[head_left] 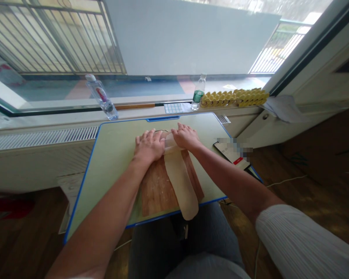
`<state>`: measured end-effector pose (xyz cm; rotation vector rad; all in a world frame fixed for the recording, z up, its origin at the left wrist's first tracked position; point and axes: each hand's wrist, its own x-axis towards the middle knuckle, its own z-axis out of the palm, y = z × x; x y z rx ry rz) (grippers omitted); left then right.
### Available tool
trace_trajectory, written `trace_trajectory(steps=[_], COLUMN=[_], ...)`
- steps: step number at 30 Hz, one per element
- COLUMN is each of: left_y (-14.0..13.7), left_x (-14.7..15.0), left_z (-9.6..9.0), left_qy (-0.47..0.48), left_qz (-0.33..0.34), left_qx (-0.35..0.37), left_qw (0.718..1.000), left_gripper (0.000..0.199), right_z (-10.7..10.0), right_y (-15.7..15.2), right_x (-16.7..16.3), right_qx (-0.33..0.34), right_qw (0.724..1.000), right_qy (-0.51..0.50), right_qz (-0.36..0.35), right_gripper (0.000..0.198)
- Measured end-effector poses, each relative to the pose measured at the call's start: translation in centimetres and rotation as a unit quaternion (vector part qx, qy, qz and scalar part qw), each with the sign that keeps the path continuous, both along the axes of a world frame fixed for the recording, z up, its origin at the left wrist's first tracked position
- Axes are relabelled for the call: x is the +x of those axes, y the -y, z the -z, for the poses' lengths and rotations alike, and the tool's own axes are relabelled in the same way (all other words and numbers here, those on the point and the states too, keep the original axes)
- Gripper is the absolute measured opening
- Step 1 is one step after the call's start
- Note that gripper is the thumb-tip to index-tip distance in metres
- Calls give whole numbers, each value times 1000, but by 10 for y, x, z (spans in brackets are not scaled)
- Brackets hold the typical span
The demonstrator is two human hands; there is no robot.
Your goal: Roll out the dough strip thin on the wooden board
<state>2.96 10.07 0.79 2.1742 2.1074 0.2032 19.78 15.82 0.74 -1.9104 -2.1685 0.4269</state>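
A long strip of pale dough lies lengthwise on a wooden board; its rounded near end hangs past the board's and table's front edge. Across the strip's far end is a whitish, smooth, roller-like thing, mostly covered by my hands. On its left side rests my left hand, palm down with fingers spread. My right hand lies over the right side, fingers stretched forward and thumb toward the middle. Both hands press from above. What is under the palms is hidden.
The board stands on a pale green table with a blue rim. A phone lies at the right edge. On the windowsill are two plastic bottles, a wooden stick, a gridded card and yellow egg-tray-like stacks.
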Motion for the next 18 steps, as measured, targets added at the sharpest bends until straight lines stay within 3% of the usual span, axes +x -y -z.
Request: trace_trajectory(steps=[3,6,11,14,18], left_y=[12,40,77,71,40], left_x=[4,12,22,21,12], left_z=[0,3,10,9,4], left_qy=[-1,-3,-14,-17,-16], left_qz=[-2,-4,7,1,-9], left_qx=[-8,-10,40,34,5], left_qw=[1000,1000,999,999,1000], left_gripper=[65,66,66,65,64], right_z=[0,5,12,11,7], right_y=[10,39,81,74,38], right_x=[2,9,18,15,6], right_qx=[-1,35,86,79,53], right_qw=[1000,999,993,994,997], right_qy=[11,32,81,76,42], right_qz=[-3,-17,-14,-12,-24], right_gripper=[68,68,67,67,67])
